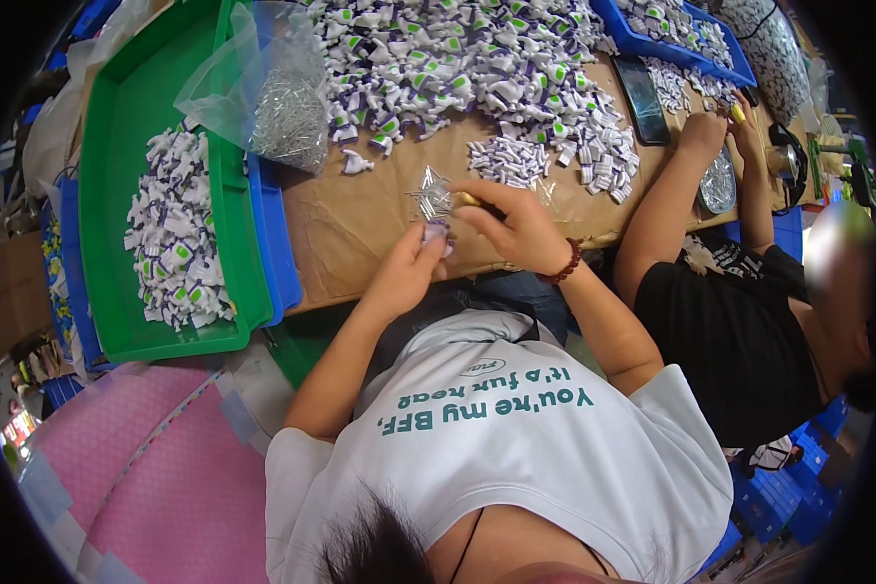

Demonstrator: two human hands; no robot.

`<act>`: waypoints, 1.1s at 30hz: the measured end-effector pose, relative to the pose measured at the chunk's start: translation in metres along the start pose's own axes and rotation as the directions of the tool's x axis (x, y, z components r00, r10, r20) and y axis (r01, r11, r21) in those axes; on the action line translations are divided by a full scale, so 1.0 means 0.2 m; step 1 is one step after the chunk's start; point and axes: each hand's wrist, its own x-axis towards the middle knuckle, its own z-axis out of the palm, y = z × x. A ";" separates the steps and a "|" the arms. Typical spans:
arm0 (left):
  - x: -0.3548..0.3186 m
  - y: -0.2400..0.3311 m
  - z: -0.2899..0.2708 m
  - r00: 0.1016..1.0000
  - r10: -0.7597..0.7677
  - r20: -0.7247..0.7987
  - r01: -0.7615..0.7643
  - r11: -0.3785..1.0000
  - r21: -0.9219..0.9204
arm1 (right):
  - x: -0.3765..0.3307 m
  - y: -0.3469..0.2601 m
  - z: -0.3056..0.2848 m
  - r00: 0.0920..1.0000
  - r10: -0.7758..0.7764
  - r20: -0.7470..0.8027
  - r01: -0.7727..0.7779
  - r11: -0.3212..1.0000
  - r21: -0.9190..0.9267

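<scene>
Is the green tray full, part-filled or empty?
Part-filled: white pieces are heaped in the lower part of the green tray, and its bare bottom shows above them.

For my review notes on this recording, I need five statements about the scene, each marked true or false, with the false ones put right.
1. The left hand holds a small white-and-purple piece. True.
2. The phone lies inside the green tray. False: the phone lies on the brown-covered table, toward the right.
3. A dark red beaded bracelet is on the wrist of the right hand. True.
4. The co-worker at the right wears a white shirt. False: the co-worker's shirt is black.
5. The clear bag near the green tray holds thin metal pins. True.
</scene>
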 end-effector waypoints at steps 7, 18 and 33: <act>-0.01 0.05 -0.08 0.996 -0.078 0.045 0.089 0.917 -0.390 | -0.06 -0.06 0.03 0.964 -0.022 0.264 0.016 1.000 0.024; -0.03 0.05 -0.02 0.995 -0.097 0.017 0.098 0.959 -0.266 | -0.08 -0.07 0.05 0.942 0.080 0.326 -0.166 0.955 0.247; -0.11 0.06 -0.03 0.994 0.102 0.034 -0.104 0.993 0.061 | -0.07 0.02 0.13 0.963 -0.050 0.267 -0.016 0.971 0.241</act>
